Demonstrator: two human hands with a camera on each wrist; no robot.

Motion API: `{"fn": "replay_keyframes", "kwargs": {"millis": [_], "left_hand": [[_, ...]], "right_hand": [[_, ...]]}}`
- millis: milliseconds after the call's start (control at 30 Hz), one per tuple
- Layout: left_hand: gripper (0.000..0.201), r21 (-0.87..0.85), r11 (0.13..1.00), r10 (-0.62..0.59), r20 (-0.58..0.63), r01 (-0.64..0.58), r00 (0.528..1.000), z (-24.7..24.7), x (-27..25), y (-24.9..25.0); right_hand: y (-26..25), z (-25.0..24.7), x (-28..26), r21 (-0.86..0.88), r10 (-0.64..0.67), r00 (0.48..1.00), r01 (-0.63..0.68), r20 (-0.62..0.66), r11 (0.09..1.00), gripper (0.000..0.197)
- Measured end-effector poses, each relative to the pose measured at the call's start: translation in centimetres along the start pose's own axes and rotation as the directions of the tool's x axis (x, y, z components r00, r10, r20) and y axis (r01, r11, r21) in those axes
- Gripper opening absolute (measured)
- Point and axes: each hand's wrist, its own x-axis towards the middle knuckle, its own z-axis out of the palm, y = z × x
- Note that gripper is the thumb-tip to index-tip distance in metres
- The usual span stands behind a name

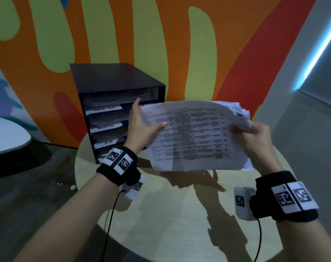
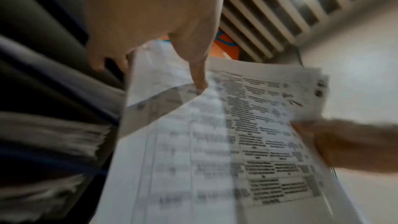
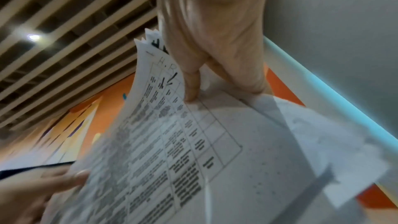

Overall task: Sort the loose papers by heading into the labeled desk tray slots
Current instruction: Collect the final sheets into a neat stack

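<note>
Both hands hold a stack of printed papers (image 1: 196, 137) in the air above the round table (image 1: 179, 214). My left hand (image 1: 142, 123) pinches the stack's left edge, thumb on the top sheet. My right hand (image 1: 255, 135) grips its right edge, thumb on top. The top sheet (image 3: 172, 142) is a table of text with "H.R" handwritten at its head. The same papers (image 2: 215, 142) fill the left wrist view. A black desk tray (image 1: 111, 103) with several labeled slots stands at the table's back left, papers in its slots, just left of my left hand.
A painted orange and green wall (image 1: 161, 44) rises behind the tray. A white table edge (image 1: 7, 137) shows at the far left over dark floor. Cables hang from both wrist cameras. A grey wall with a blue light strip (image 1: 316, 48) is on the right.
</note>
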Motion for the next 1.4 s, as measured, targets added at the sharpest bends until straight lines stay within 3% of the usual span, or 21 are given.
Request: {"fn": "replay_keyframes", "kwargs": {"millis": [67,133,200,267,367,467,533,633,733,867,1000,1067,1200,1300,1400], "left_hand": [[0.098,-0.266,0.958,-0.097,0.052,0.107,0.994,-0.6,-0.5,-0.8],[0.064,-0.380,0.911,-0.127,0.116,0.162,0.985,-0.8,-0.9,-0.8],[0.033,-0.349,0.930,-0.085,0.112,0.120,0.990,-0.5,-1.1,-0.7],[0.025,-0.264,0.963,-0.030,0.081,0.051,0.996,-0.3,-1.1,-0.9],[0.026,-0.293,0.955,-0.024,0.086,0.048,0.996,-0.1,-1.4,-1.7],[0.039,-0.318,0.928,-0.156,0.136,0.193,0.978,0.3,-2.0,-3.1],[0.029,-0.252,0.940,-0.192,0.167,0.230,0.967,0.9,-2.1,-4.5],[0.025,-0.170,0.951,-0.231,0.157,0.257,0.960,1.5,-2.1,-5.3],[0.026,-0.203,0.959,-0.173,0.142,0.200,0.975,1.0,-1.7,-4.6],[0.026,-0.219,0.963,-0.133,0.114,0.156,0.985,-0.3,-0.9,-4.8],[0.030,-0.038,0.988,-0.133,0.280,0.149,0.951,-0.8,-1.3,-6.1],[0.037,0.155,0.978,-0.174,0.265,0.136,0.948,-1.2,-1.5,-6.4],[0.060,0.616,0.788,-0.122,0.195,-0.025,0.973,-3.5,-1.5,-7.6],[0.070,0.815,0.575,-0.130,0.173,-0.068,0.976,-5.9,-1.7,-9.3],[0.080,0.906,0.419,-0.193,0.151,-0.058,0.969,-7.6,-2.3,-10.5]], "right_hand": [[0.2,-0.3,-0.4,0.112,0.038,0.999,-0.037,-0.013,0.993,0.005],[0.6,-0.3,-0.7,0.193,0.061,0.998,-0.060,0.001,0.979,0.014],[1.3,0.1,-0.9,0.244,0.113,0.994,-0.112,0.010,0.963,0.019],[2.5,0.6,-1.2,0.279,0.152,0.988,-0.153,0.024,0.948,0.025],[4.5,1.3,-2.0,0.282,0.192,0.980,-0.199,0.055,0.939,0.026],[6.2,2.0,-2.9,0.233,0.265,0.958,-0.285,0.111,0.930,0.029],[7.2,2.8,-3.2,0.184,0.313,0.942,-0.332,0.126,0.925,0.031],[7.8,3.6,-3.1,0.092,0.364,0.927,-0.372,0.091,0.924,0.016],[7.6,3.5,-2.5,0.064,0.340,0.940,-0.342,0.035,0.937,0.010],[6.6,2.9,-2.4,0.178,0.305,0.948,-0.317,0.091,0.931,0.020],[6.8,3.4,-2.5,0.033,0.345,0.918,-0.358,0.196,0.933,0.025],[6.7,3.7,-2.6,0.004,0.348,0.922,-0.354,0.169,0.935,0.018],[6.5,3.1,-2.7,0.072,0.369,0.917,-0.383,0.153,0.921,0.024],[7.8,2.4,-3.5,0.227,0.470,0.859,-0.507,0.202,0.831,0.039],[9.0,2.1,-4.8,0.263,0.596,0.711,-0.697,0.373,0.667,0.105]]}}
